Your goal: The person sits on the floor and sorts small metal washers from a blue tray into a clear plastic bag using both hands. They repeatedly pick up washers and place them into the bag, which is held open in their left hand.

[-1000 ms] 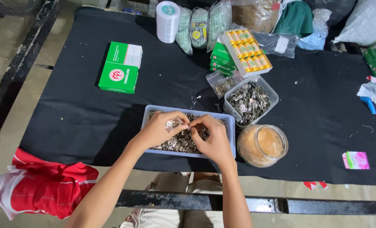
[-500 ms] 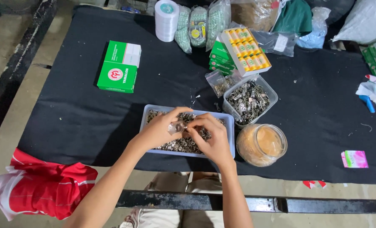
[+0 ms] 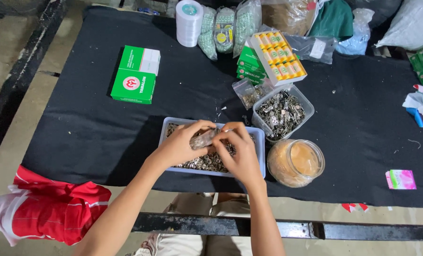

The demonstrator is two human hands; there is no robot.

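Metal pieces (image 3: 203, 140): small, silvery, bunched; lower centre of frame, above the tray (image 3: 259, 156).
Your left hand (image 3: 180, 147): fingers curled, pinching them.
Your right hand (image 3: 242, 154): closed on them too.

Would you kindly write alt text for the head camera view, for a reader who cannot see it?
Two bare hands, the left hand and the right hand, meet over a shallow clear tray of small metal parts on a black table, pinching a small clear packet between them. A glass jar stands to the right, a green box farther back.

Both hands (image 3: 211, 147) over tray (image 3: 260, 142) of metal pieces (image 3: 206, 163)
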